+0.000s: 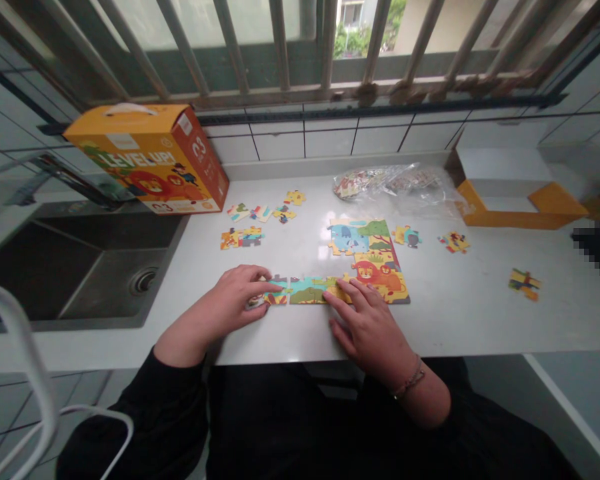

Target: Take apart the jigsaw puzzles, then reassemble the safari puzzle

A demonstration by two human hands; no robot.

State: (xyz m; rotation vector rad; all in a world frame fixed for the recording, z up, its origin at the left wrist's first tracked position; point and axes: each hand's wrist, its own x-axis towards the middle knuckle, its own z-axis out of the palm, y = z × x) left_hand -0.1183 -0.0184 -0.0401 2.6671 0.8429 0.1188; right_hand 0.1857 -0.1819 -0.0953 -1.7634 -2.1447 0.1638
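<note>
A partly joined jigsaw puzzle (375,267) lies flat on the counter, with an elephant at its upper left and two lions at its lower right. Its bottom strip runs left in green and blue. My left hand (237,297) holds a short joined section of puzzle pieces (279,298) at its left end, thumb below and fingers along the top. A thin gap parts that section from the strip. My right hand (367,320) lies with fingers spread on the strip near the lions, pressing on its surface.
Loose puzzle pieces lie behind (243,238) and to the right (525,283). An orange puzzle box (150,160) stands by the sink (145,320) at left. Clear plastic bags of pieces (390,181) and an opened orange box (523,210) sit along the back.
</note>
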